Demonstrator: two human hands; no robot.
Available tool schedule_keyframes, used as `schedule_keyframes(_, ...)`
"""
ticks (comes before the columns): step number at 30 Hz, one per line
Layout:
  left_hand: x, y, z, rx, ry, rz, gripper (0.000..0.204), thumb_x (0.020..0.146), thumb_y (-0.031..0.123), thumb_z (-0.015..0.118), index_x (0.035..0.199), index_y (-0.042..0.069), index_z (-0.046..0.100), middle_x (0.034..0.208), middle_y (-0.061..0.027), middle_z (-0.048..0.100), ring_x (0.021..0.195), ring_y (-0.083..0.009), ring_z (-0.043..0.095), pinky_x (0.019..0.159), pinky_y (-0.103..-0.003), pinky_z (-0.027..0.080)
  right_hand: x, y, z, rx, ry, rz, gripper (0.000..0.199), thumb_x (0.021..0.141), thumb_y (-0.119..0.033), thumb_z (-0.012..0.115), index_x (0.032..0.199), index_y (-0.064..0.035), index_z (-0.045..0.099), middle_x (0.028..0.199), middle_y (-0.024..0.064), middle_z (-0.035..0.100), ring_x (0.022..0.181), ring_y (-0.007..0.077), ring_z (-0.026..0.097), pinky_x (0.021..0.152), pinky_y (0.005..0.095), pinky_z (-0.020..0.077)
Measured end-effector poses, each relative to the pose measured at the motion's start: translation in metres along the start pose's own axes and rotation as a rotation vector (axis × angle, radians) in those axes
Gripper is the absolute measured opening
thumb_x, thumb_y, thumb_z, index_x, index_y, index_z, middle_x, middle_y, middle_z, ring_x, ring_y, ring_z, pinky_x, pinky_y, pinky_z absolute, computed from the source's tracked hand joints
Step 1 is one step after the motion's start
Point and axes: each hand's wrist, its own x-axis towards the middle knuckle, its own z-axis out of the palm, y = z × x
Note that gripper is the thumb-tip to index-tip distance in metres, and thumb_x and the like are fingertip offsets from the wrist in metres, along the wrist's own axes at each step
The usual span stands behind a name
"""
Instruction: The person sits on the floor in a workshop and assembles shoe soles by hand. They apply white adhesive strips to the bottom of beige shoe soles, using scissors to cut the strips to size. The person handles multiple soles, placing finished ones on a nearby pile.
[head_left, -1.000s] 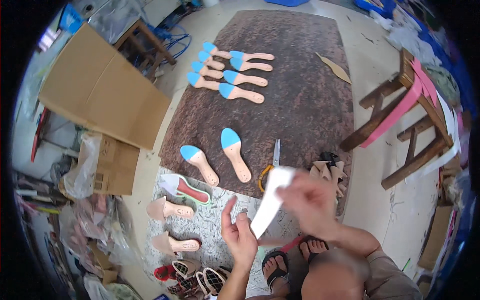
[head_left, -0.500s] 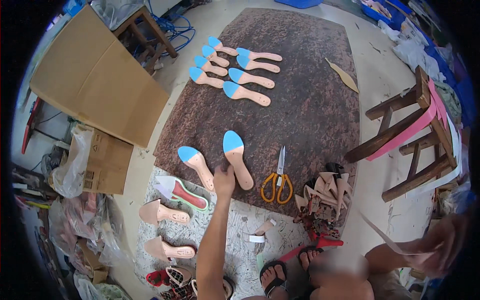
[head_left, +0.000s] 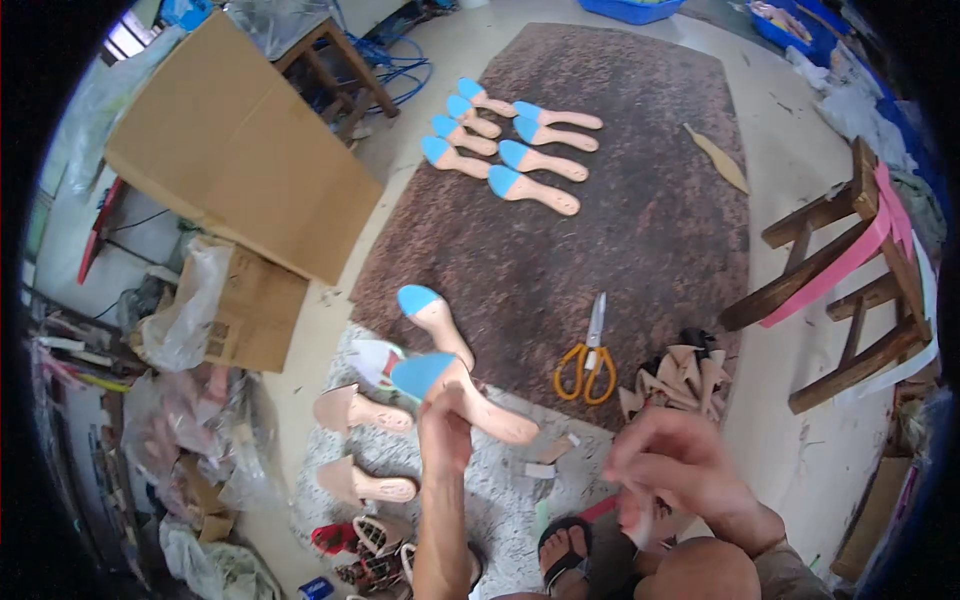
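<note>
My left hand (head_left: 445,435) is closed around the middle of a beige shoe insole with a blue toe (head_left: 492,412), lifted above the floor and tilted. My right hand (head_left: 675,462), slightly blurred, has its fingers pinched on a thin pale strip (head_left: 643,510) that hangs down beside my knee. Just beyond the raised piece lies another blue-toed insole (head_left: 440,325). A white, green-edged shoe piece (head_left: 372,362) is partly covered by the raised insole. Scissors with orange handles (head_left: 586,374) rest farther right on the dark mat.
Several more insoles (head_left: 540,160) lie in two columns on the far mat (head_left: 640,250). Two beige slip-on shoes (head_left: 365,480) stand at left. Beige scraps (head_left: 680,375) are heaped right of the scissors. A wooden stool (head_left: 850,300) stands right, cardboard (head_left: 250,150) left.
My left hand has picked up the insole from the mat, bringing it nearer and turning it. My right hand has come in from the far right with the pale strip.
</note>
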Motion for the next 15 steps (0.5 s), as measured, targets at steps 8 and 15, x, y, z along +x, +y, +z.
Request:
schedule_keyframes(8,-0.12,-0.011,-0.019,-0.165,0.004,-0.349,0.025,0.088,0.032,0.07,0.091,0.008,0.064,0.08,-0.0053,0.064,0.074,-0.0181,0.06,0.066,-0.034,0.051,0.039,0.061,0.013,-0.145,-0.199,0.213,0.017,0.096,-0.012,0.06,0.104,0.0022,0.063,0.083,0.007,0.066,0.063,0.0121,0.065,0.053,0.0238,0.0523)
schedule_keyframes(15,-0.138,-0.042,0.022,-0.224,-0.203,-0.438,0.042,0.091,0.042,0.063,0.107,0.003,0.063,0.094,-0.0078,0.064,0.088,-0.0235,0.063,0.08,-0.036,0.05,0.031,0.066,-0.004,-0.161,-0.06,0.07,0.023,0.095,-0.02,0.064,0.105,0.0003,0.066,0.088,0.0045,0.068,0.069,0.0087,0.065,0.05,0.0215,0.0476)
